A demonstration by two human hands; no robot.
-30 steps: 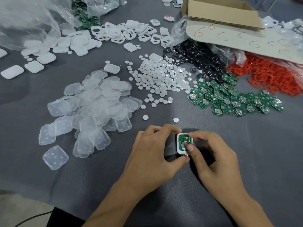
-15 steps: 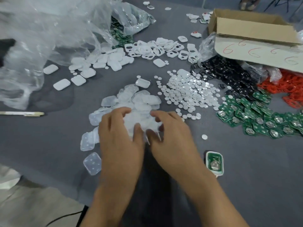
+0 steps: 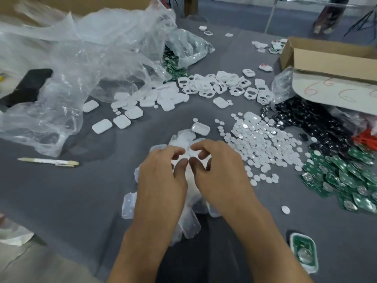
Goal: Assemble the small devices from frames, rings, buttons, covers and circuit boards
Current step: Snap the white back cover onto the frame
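Many clear covers (image 3: 190, 223) lie beneath left hand (image 3: 161, 180), right hand (image 3: 220, 174); buttons (image 3: 261, 144) alongside.

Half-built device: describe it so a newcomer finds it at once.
Start at the heap of green circuit boards on the right of the grey table. Nearer the person, lying alone, is the half-built device. Unlike the loose boards, its green board sits inside a white frame.

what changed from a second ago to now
Both hands let go of the half-built device, which now lies on the table beside the right forearm. The left hand and right hand moved over to the clear covers and pick at them. The buttons, circuit boards and frames stayed put.
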